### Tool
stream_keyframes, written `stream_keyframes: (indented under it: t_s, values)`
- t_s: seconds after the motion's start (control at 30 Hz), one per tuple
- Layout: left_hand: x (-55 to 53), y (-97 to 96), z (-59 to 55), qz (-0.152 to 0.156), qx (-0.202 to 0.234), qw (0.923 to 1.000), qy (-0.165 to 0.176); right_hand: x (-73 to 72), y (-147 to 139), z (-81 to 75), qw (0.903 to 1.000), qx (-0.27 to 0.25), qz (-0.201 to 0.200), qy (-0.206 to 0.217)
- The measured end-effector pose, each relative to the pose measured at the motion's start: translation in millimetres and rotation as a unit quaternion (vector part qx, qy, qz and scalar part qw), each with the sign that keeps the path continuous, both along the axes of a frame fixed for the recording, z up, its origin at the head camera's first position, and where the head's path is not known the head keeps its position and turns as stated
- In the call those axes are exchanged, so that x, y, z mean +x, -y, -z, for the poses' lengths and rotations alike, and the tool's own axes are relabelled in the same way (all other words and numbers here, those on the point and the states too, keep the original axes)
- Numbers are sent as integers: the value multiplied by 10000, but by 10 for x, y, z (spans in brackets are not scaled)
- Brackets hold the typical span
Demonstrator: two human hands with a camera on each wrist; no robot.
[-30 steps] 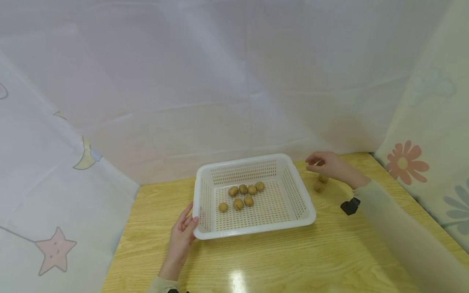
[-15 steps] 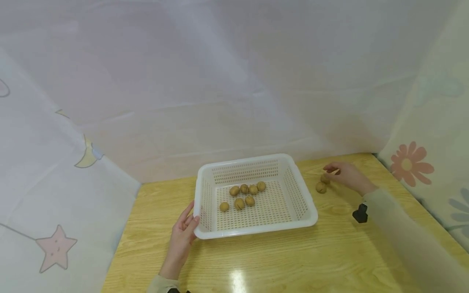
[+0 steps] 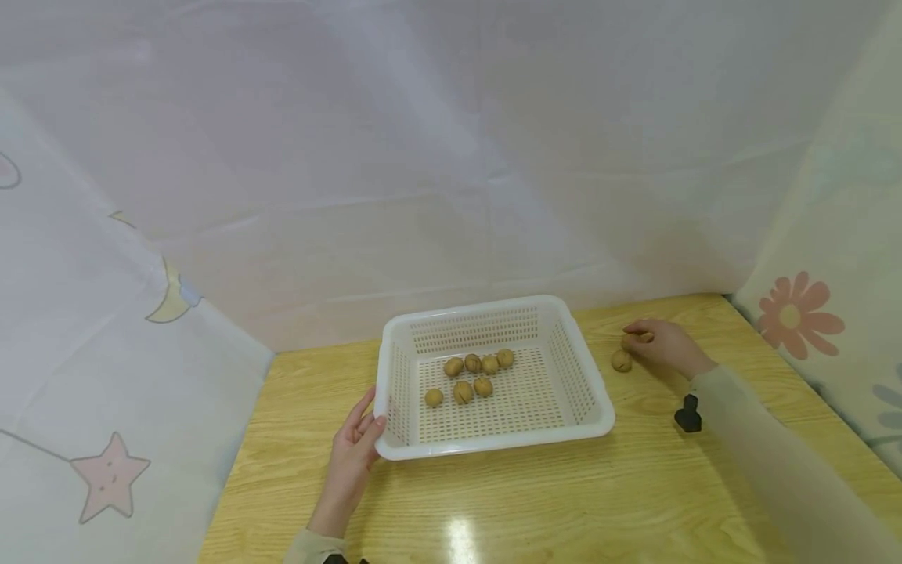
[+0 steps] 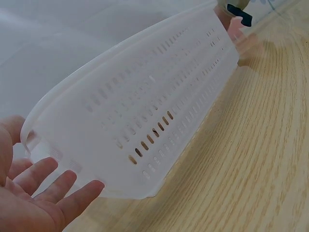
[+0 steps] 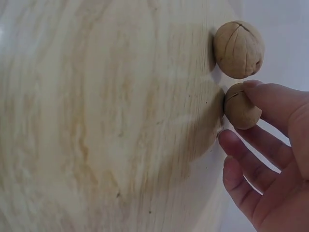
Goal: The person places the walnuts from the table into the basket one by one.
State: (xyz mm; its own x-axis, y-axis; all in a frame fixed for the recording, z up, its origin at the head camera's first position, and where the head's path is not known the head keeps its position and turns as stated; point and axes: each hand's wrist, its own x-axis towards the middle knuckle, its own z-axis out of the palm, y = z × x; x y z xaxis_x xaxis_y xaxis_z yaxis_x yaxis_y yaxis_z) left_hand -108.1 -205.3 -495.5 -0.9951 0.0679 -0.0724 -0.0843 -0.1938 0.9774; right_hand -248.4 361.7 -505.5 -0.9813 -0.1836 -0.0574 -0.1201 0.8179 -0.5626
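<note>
A white plastic basket (image 3: 493,448) with slotted walls holds several walnuts (image 3: 462,392) on its floor. My left hand (image 3: 350,453) grips its left end, the thumb over the rim and the other fingers along the outer wall; in the left wrist view those fingers (image 4: 72,203) spread beneath the rim. To the right of the basket, my right hand (image 3: 665,345) pinches a walnut (image 5: 241,108) at the table, thumb on one side and index finger behind it. Another walnut (image 5: 239,49) lies right beside that one, also seen as a walnut (image 3: 622,360) near the fingertips.
The wooden table (image 3: 535,501) has its back edge close behind the basket, against a pale cloth backdrop (image 3: 423,196). Printed cloth (image 3: 810,235) also hangs along the right side. A black wrist device (image 3: 688,413) sticks out from the right sleeve.
My right hand has moved from near the basket's right rim rightward and down to the loose walnuts, and now pinches one. The left hand keeps its grip on the basket.
</note>
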Motion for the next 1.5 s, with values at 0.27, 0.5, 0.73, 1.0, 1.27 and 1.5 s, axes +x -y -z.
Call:
stream_keyframes:
  t_s: [0.27, 0.5, 0.73, 1.0, 1.27, 1.5]
  values:
    - [0, -3, 13, -5, 32, 10000, -29, 41, -52, 6, 9999, -110, -54, -1]
    - [9, -6, 13, -28, 68, 10000, -23, 127, -69, -49, 9999, -106, -30, -1]
    - [7, -5, 3, -31, 93, 9999, -30, 209, -55, -133, 9999, -74, -13, -90]
    - [16, -1, -5, -26, 28, 10000, 7, 339, 70, -355, 9991, -229, -142, -325]
    - [15, 4, -15, -23, 11, 10000, -71, 461, 354, -765, 9983, -196, -251, -488]
    - [11, 5, -19, -13, -44, 9999, -150, 494, 644, -1077, 9980, -81, -430, -456]
